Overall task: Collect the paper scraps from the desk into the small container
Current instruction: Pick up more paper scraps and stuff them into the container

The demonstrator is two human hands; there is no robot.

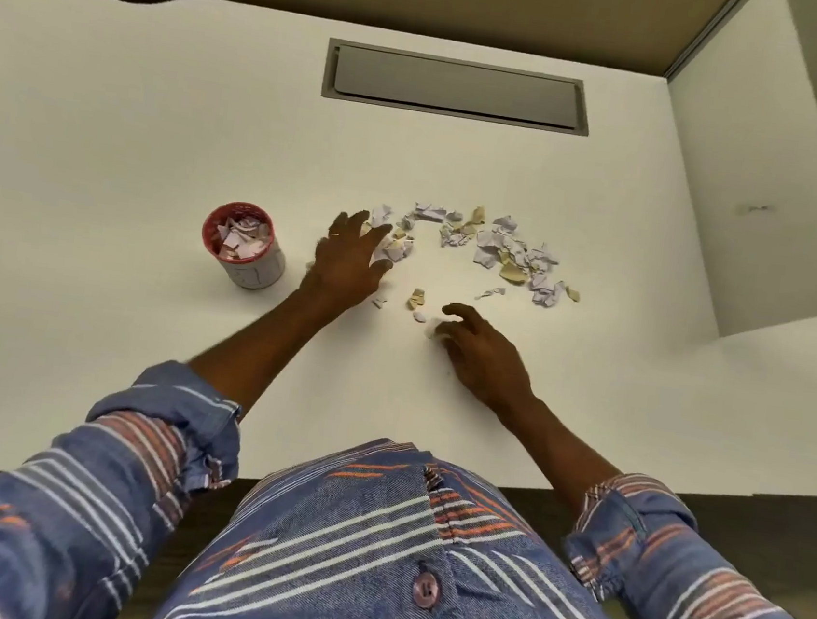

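A small round container [250,262] with a red rim stands on the white desk [110,152], holding several torn scraps. My left hand [349,257] lies to its right, fingers spread over the left end of the scrap pile [393,247]. More white and tan paper scraps [503,253] stretch in an arc to the right. A few loose scraps [416,300] lie between my hands. My right hand [480,354] rests on the desk with its fingers curled round a white scrap [432,330].
A grey cable hatch [457,87] is set into the desk behind the scraps. A white side panel [760,205] rises at the right. The desk's near edge runs in front of my striped shirt.
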